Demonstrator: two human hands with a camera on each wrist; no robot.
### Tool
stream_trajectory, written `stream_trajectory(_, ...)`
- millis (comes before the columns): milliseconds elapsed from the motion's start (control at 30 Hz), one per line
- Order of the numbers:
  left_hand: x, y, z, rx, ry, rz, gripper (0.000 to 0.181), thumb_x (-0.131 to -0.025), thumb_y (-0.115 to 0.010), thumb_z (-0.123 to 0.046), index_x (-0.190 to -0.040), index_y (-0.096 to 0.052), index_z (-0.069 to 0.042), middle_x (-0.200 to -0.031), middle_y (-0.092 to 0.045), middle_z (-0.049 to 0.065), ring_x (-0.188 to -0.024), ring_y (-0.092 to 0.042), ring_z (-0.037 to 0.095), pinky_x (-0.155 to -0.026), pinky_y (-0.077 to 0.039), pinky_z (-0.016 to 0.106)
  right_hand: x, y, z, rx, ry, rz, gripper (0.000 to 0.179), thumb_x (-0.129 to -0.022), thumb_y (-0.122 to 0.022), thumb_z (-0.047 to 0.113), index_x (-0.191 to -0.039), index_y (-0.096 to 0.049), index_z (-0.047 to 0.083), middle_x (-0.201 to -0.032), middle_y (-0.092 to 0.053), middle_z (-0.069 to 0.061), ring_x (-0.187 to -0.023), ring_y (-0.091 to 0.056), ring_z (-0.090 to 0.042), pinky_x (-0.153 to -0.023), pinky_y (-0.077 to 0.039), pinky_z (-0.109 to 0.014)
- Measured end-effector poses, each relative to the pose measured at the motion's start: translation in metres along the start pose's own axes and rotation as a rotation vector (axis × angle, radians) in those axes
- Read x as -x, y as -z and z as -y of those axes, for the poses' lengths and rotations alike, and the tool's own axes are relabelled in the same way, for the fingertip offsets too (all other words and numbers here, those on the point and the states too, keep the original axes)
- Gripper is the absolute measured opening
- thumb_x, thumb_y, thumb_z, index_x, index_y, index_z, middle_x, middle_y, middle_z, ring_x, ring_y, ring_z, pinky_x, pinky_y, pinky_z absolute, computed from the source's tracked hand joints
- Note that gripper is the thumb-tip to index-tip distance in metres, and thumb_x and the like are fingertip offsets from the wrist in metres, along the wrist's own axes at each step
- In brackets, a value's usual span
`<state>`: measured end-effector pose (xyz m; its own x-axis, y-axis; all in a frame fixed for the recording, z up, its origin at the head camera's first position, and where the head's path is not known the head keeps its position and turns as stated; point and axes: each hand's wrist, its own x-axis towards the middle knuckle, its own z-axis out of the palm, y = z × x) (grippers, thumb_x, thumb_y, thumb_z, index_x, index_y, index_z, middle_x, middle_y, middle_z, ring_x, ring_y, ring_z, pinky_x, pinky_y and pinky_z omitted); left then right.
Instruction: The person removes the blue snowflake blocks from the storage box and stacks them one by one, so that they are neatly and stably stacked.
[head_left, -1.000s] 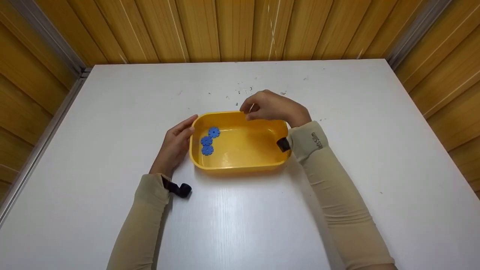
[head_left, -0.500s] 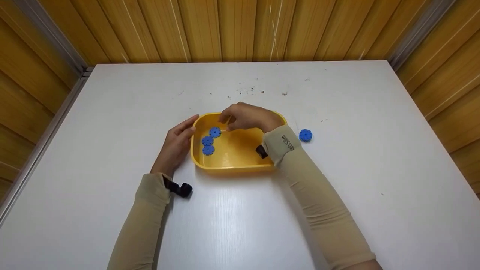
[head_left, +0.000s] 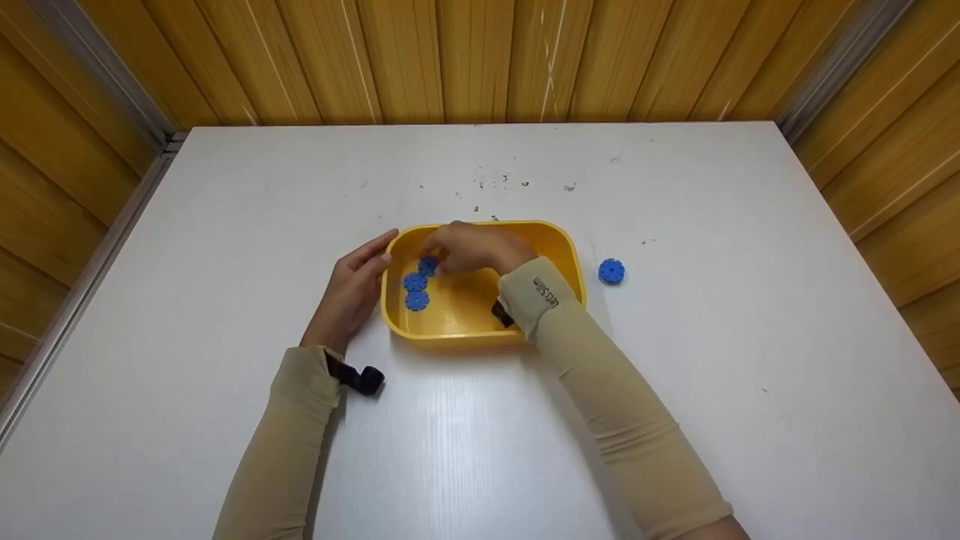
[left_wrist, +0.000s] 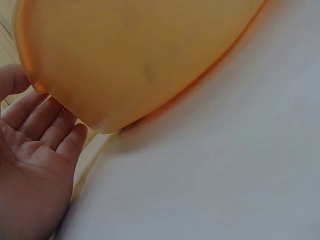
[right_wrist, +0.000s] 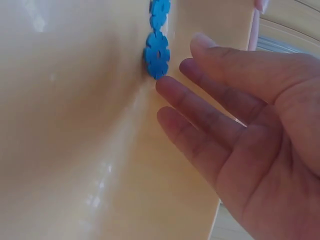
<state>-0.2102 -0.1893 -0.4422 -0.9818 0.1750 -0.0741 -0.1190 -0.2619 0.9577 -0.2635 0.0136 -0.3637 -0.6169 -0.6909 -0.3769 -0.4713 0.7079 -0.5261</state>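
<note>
A yellow plastic basin (head_left: 480, 339) stands on the table with three blue notched snowflake discs (head_left: 415, 282) in a row at its left end. My right hand (head_left: 472, 247) reaches down into it, its fingertips right at the rearmost disc (head_left: 427, 265). In the right wrist view, the fingers (right_wrist: 195, 107) are spread and nearly straight, just beside a disc (right_wrist: 157, 55) near the wall. My left hand (head_left: 352, 285) rests against the basin's left end. Its fingers and thumb touch the outside near the rim, as the left wrist view shows, where the outer wall (left_wrist: 140, 60) hides the fingertips.
Another blue snowflake disc (head_left: 611, 271) lies on the white table (head_left: 712, 322), right of the basin. Dark marks (head_left: 495, 182) spot the tabletop behind the basin. A wood-panelled wall (head_left: 472, 60) rises at the table's back edge.
My right hand has moved left and down into the basin, up to the discs. The disc on the table right of the basin, earlier covered by the right sleeve, now shows. My left hand stays put.
</note>
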Motion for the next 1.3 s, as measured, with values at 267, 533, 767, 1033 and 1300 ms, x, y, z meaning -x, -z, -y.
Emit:
stream_trajectory(267,-0.001,0.000,-0.001,-0.014,0.010,-0.004,0.047,-0.099,-0.051,-0.012,-0.145,-0.043,-0.009,-0.152,-0.039,0.003,-0.141,-0.036,0.013,-0.115,-0.034,0.028,-0.005,-0.009,0.002,0.024,-0.015,0.021,0.040,-0.093,-0.062,0.010,-0.132,-0.059,0.011,-0.129,-0.062,-0.005,-0.116,-0.056,-0.020,-0.109,-0.043,-0.036)
stream_trajectory(533,0.000,0.001,0.000,-0.046,0.007,-0.006,0.047,-0.099,-0.050,-0.014,-0.145,-0.042,-0.009,-0.153,-0.037,0.004,-0.143,-0.033,0.014,-0.116,-0.031,0.029,-0.001,-0.012,0.003,0.085,-0.084,-0.002,0.025,-0.087,-0.068,0.006,-0.112,-0.069,0.012,-0.110,-0.067,-0.002,-0.097,-0.058,-0.019,-0.097,-0.051,-0.033)
stream_trajectory(767,-0.001,0.000,0.001,-0.018,-0.001,-0.014,0.046,-0.099,-0.048,-0.010,-0.145,-0.042,-0.007,-0.152,-0.039,0.004,-0.142,-0.034,0.013,-0.116,-0.031,0.028,0.005,-0.014,0.003,0.071,-0.132,0.002,0.011,-0.086,-0.069,0.008,-0.095,-0.068,0.014,-0.093,-0.064,0.000,-0.088,-0.056,-0.019,-0.079,-0.050,-0.029)
stream_trajectory(1033,-0.002,0.001,0.002,-0.023,-0.005,-0.004,0.046,-0.099,-0.051,-0.014,-0.144,-0.043,-0.008,-0.153,-0.038,0.005,-0.142,-0.034,0.015,-0.115,-0.033,0.028,0.008,-0.012,0.007,0.061,-0.220,0.077,0.011,-0.084,-0.074,0.015,-0.091,-0.065,0.014,-0.093,-0.063,-0.002,-0.091,-0.055,-0.020,-0.080,-0.047,-0.031)
stream_trajectory(1300,-0.002,0.001,0.002,-0.003,0.005,-0.017,0.045,-0.099,-0.050,-0.011,-0.144,-0.044,-0.008,-0.152,-0.039,0.005,-0.142,-0.034,0.015,-0.115,-0.033,0.028,0.010,-0.011,0.003,0.044,-0.177,0.086,0.015,-0.083,-0.075,0.014,-0.091,-0.062,0.013,-0.092,-0.061,-0.002,-0.091,-0.054,-0.020,-0.080,-0.047,-0.029)
